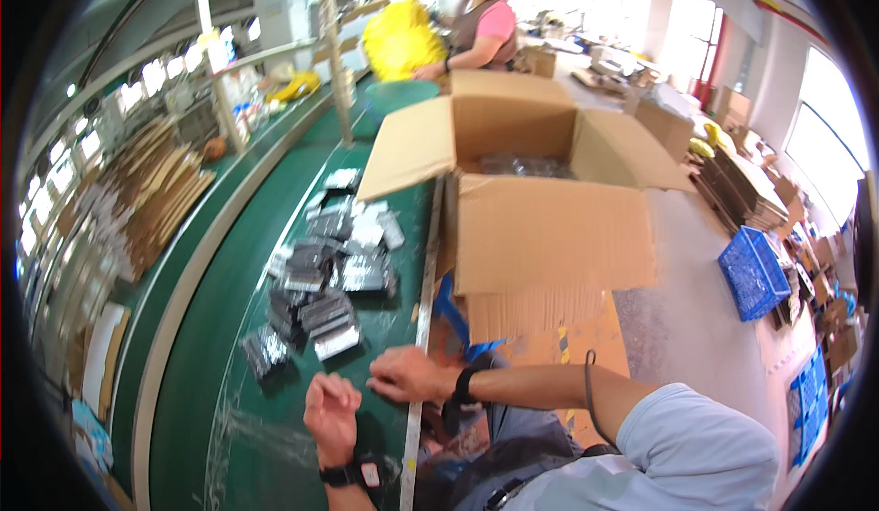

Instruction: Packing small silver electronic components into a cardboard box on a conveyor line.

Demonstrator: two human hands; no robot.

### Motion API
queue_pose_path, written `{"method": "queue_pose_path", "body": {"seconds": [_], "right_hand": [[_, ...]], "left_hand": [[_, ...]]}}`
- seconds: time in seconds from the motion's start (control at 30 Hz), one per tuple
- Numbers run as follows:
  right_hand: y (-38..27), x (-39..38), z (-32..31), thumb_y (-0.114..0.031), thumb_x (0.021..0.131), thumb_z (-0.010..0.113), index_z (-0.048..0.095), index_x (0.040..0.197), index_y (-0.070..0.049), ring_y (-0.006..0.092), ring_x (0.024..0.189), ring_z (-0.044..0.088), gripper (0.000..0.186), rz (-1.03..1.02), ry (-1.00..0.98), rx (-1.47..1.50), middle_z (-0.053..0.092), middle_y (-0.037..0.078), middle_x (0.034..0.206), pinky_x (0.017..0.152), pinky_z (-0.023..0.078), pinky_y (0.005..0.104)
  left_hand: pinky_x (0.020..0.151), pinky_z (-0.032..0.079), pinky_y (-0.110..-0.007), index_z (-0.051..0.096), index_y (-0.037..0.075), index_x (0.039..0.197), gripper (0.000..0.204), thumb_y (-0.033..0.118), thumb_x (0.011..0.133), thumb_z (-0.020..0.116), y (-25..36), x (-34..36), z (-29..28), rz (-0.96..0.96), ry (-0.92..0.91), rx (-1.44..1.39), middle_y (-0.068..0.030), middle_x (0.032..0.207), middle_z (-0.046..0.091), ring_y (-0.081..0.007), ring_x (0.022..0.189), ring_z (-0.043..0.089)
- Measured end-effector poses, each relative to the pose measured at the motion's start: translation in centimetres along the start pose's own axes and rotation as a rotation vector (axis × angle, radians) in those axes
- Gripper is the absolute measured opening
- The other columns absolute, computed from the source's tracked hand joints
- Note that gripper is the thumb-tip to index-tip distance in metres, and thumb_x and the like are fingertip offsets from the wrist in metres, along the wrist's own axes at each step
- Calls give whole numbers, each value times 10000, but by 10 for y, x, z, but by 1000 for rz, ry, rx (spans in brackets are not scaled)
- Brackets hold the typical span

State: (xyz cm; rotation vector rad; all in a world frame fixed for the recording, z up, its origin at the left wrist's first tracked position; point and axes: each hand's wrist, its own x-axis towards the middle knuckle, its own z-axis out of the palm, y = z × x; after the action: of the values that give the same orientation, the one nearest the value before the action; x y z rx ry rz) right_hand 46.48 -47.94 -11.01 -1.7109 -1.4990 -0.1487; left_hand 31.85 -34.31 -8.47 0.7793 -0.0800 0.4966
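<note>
My left hand is raised over the green conveyor belt, its fingers loosely bent and a little apart, holding nothing I can see. Just to its right, by the belt's metal edge, my right hand has its fingers curled together; their underside is hidden. Beyond both hands lies a loose heap of small dark packets in shiny clear wrapping. The nearest wrapped packet lies forward and left of my left hand. Beside my left wrist, a dark item with a white label shows, partly hidden.
An open cardboard box with wrapped packets inside stands right of the belt, flaps spread. At the far end a person handles a yellow bag near a green basin. A blue crate and stacked cardboard stand right.
</note>
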Motion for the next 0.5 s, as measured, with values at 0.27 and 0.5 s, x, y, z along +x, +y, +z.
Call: {"method": "queue_pose_path", "body": {"seconds": [0.27, 0.5], "right_hand": [[-4, 0, 3, -244, 892, 680, 517, 757, -76, 351, 700, 588, 270, 8, -56, 24, 551, 123, 685, 608, 453, 456], [3, -4, 1, -281, 905, 684, 510, 746, -88, 339, 682, 580, 306, 12, -41, 26, 533, 115, 671, 590, 445, 448]], "left_hand": [[573, 383, -320, 486, 77, 825, 378, 380, 1051, 463, 0, -7, -2, 12, 71, -9, -48, 673, 451, -171, 590, 449], [664, 372, -326, 501, 51, 853, 319, 313, 1035, 516, 5, -4, 12, -76, 35, -95, -66, 767, 443, -186, 706, 428]]}}
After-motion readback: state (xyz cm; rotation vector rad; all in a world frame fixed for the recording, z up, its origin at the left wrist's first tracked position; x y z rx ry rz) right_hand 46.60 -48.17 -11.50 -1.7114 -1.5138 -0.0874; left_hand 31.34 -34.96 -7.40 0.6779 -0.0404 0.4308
